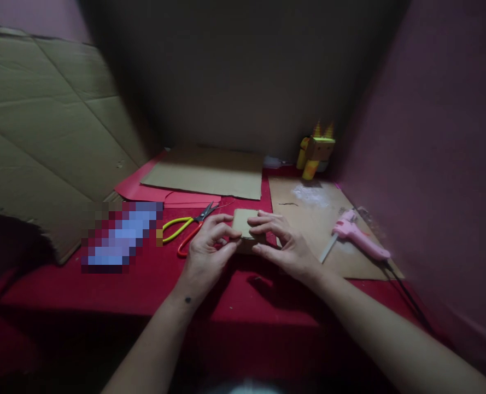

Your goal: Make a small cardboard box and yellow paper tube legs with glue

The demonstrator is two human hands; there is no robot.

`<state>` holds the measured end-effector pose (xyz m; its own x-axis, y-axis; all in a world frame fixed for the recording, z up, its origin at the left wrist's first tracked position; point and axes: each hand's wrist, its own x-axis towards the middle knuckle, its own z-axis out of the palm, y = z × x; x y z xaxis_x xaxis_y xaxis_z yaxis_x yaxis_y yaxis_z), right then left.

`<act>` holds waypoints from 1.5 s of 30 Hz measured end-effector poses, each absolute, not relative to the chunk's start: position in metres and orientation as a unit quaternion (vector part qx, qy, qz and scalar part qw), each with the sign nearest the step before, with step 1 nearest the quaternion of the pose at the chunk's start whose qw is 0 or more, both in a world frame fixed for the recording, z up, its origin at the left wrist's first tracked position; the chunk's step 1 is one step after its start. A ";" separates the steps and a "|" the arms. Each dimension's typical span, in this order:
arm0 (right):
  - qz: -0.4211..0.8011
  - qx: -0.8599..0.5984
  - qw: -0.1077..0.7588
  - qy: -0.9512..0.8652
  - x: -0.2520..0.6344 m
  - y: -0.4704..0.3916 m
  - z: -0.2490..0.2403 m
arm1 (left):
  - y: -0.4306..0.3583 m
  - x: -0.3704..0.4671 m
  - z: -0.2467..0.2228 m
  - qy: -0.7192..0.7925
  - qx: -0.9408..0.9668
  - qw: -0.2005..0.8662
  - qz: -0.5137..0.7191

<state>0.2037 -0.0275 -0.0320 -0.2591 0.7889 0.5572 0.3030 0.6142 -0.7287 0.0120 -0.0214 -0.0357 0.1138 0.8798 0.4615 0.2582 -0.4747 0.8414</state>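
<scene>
A small cardboard box [245, 220] sits between my two hands above the red cloth on the table. My left hand [212, 243] grips its left side, with fingertips on the top edge and the thumb at the near face. From the right, my right hand [281, 241] closes on it too, fingers over the top and thumb below at the front. Fingers cover part of the box's sides. Just left of my left hand lie scissors [193, 220] with one yellow and one red handle, blades pointing away from me.
A pink glue gun [359, 235] with a glue stick rests on a cardboard sheet [308, 241] at right. Behind are another cardboard sheet [210, 169], red paper [140, 183] and a yellow-horned cardboard figure [320, 150]. Large cardboard [41, 126] leans at left, near a blurred-out item [123, 235].
</scene>
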 end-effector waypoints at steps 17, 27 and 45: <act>0.233 -0.386 0.552 -0.702 0.189 -0.029 -0.038 | -0.024 0.022 -0.033 0.450 0.680 0.305 0.492; 0.228 -0.368 0.521 -0.736 0.197 -0.029 -0.036 | -0.022 0.023 -0.030 0.445 0.662 0.327 0.507; 0.283 -0.366 0.547 -0.698 0.201 -0.030 -0.038 | -0.021 0.024 -0.032 0.453 0.645 0.356 0.501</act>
